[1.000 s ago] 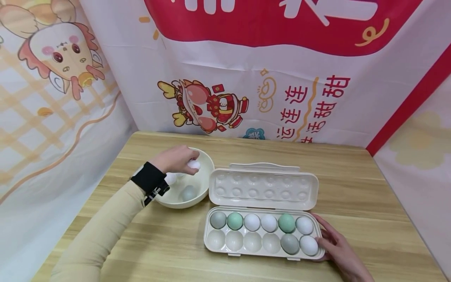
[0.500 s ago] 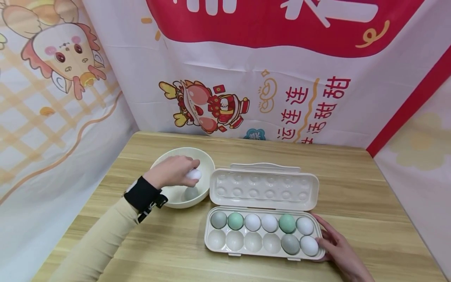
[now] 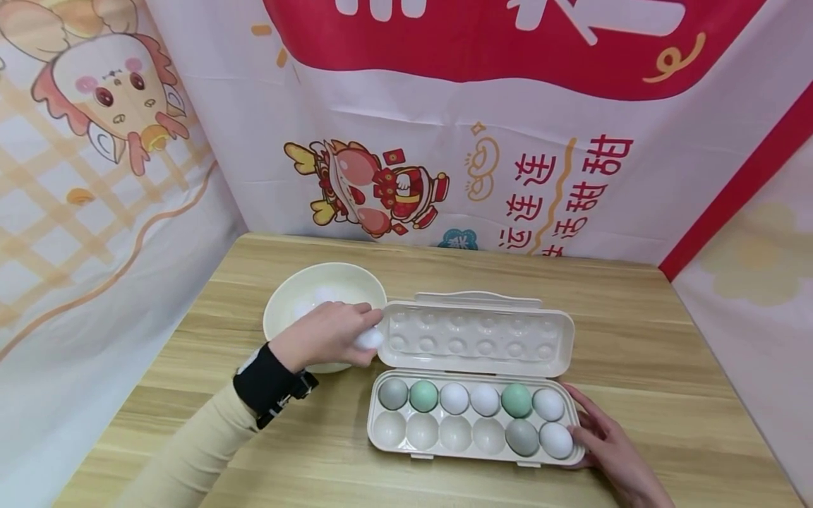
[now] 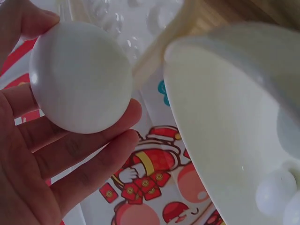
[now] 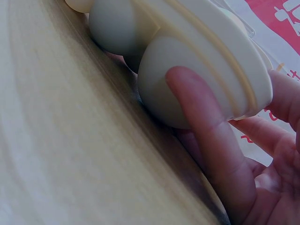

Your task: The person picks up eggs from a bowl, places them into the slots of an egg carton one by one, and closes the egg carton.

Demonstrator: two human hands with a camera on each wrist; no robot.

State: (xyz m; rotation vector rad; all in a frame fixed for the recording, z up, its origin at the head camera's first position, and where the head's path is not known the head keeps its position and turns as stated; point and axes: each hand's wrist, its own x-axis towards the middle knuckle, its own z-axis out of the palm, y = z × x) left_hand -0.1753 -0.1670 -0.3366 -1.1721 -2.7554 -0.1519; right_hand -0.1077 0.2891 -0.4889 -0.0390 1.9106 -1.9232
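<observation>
My left hand (image 3: 336, 331) holds a white egg (image 4: 82, 77) between thumb and fingers, over the near right rim of the cream bowl (image 3: 282, 300). Inside that bowl, white eggs (image 4: 276, 192) show in the left wrist view; part of its inside is hidden behind the hand. An egg carton (image 3: 438, 455) lies with its lid folded back. White, grey and green eggs fill its far row, and a grey egg (image 3: 522, 437) and a white egg (image 3: 556, 440) sit at the near row's right end. My right hand (image 3: 610, 448) grips the carton's right end, its thumb (image 5: 201, 117) against a rounded cup.
The carton's lid (image 3: 476, 339) lies flat behind the tray, close beside the bowl. Several cups at the near row's left hold no egg. A printed cloth (image 3: 394, 106) hangs behind the wooden table (image 3: 622, 310).
My left hand has moved right and toward the near side with the white egg, from above the bowl's middle to its rim. The right hand and carton stay in place.
</observation>
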